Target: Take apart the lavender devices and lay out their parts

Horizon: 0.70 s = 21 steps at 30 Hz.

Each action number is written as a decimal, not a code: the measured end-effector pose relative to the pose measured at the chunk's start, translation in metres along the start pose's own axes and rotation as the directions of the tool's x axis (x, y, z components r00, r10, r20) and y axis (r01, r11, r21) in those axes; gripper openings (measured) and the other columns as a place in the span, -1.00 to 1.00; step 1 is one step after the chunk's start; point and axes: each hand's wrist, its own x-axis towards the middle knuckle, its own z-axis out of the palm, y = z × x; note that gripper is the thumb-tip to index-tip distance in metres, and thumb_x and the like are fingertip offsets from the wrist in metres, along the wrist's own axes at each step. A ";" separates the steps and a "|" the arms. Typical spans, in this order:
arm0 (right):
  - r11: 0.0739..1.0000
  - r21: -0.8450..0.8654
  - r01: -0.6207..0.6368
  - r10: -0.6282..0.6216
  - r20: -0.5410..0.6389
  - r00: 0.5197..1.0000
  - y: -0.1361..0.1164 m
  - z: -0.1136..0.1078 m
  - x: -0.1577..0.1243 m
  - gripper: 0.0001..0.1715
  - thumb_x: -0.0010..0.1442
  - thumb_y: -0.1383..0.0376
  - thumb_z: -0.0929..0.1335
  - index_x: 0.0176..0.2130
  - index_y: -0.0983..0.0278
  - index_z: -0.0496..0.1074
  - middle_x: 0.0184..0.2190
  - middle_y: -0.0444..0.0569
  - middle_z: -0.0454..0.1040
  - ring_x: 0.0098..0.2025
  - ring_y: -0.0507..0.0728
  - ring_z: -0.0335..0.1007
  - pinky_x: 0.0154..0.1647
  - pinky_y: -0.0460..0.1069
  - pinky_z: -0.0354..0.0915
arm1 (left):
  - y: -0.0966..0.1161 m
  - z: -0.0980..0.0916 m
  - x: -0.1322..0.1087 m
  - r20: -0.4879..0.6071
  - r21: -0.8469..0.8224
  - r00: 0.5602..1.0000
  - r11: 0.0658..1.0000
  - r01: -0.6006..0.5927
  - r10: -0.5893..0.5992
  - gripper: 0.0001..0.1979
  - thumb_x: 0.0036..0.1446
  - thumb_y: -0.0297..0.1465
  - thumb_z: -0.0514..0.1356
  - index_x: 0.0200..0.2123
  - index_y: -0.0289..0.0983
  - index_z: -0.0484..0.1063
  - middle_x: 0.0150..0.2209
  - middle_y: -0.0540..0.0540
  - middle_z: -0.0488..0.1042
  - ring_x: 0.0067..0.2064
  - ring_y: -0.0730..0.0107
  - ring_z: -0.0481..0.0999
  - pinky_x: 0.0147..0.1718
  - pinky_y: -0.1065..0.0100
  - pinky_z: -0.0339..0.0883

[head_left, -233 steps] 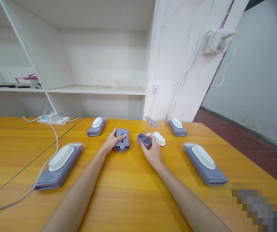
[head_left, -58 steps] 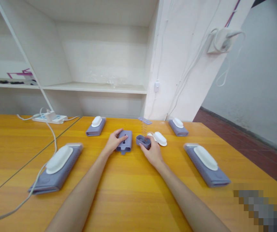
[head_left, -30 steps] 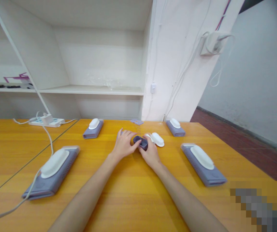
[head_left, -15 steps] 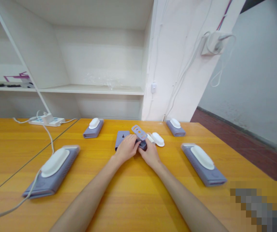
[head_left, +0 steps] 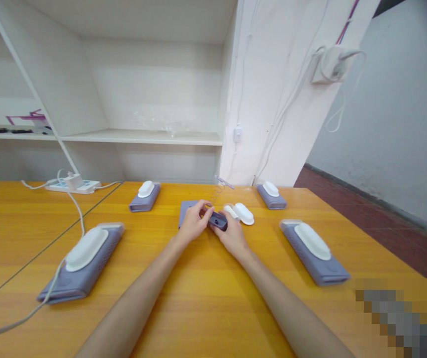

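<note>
A small dark grey-purple hollow case (head_left: 218, 220) with a post inside it is gripped by my right hand (head_left: 234, 237). At the left end of this case, my left hand (head_left: 194, 221) has bent fingers and the thumb close together; what they pinch is hidden. A thin coil spring (head_left: 218, 193) stretches up from beside the left fingertips, blurred. At its top is a thin purple slotted plate (head_left: 224, 182), tilted nearly edge-on. Behind my left hand lies a flat purple piece (head_left: 185, 208), partly covered. Beyond my right hand lie a white oval cap (head_left: 244, 214) and a small white part (head_left: 231, 213).
Purple devices with white oval tops sit at near left (head_left: 82, 263), near right (head_left: 315, 253), back left (head_left: 145, 196) and back right (head_left: 271, 195). A white cable (head_left: 51, 288) crosses the left device from a power strip (head_left: 82, 186). White shelves (head_left: 146, 136) stand behind the wooden table (head_left: 206, 308).
The slotted plate has risen away from my hands and turned nearly edge-on, with the spring stretched out beneath it. The inside of the dark case now shows. My left hand has shifted slightly.
</note>
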 end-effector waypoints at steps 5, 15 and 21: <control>1.000 -0.005 -0.014 0.014 -0.004 1.000 -0.002 0.001 -0.001 -0.45 0.02 0.20 0.40 0.00 0.24 0.28 -0.12 0.02 0.45 -0.09 0.19 0.38 -0.03 0.10 0.28 | -0.004 -0.009 0.007 -0.065 -0.092 0.992 0.990 0.103 -0.109 -0.70 0.10 -0.20 0.13 -0.24 -0.30 0.48 -0.36 -0.08 0.51 -0.39 0.41 0.44 -0.38 0.42 0.28; 0.968 0.246 0.049 0.017 -0.259 0.966 -0.014 -0.007 -0.006 -0.35 0.20 0.10 0.27 0.17 0.29 0.04 -0.19 0.07 0.43 -0.16 0.15 0.40 -0.13 0.05 0.33 | -0.013 -0.038 0.011 0.104 -0.342 0.961 0.898 0.277 -0.256 -0.64 -0.08 -0.18 0.29 -0.29 -0.33 0.46 -0.53 -0.02 0.46 -0.49 0.47 0.40 -0.51 0.48 0.20; 0.988 0.153 0.013 0.043 -0.360 0.932 -0.017 -0.013 -0.006 -0.53 0.22 0.10 0.23 0.03 0.32 0.22 -0.34 0.00 0.41 -0.32 0.13 0.36 -0.23 0.02 0.29 | -0.017 -0.042 0.010 0.108 -0.403 0.944 0.855 0.328 -0.311 -0.63 -0.08 -0.16 0.29 -0.30 -0.33 0.50 -0.53 -0.05 0.48 -0.50 0.48 0.41 -0.51 0.48 0.21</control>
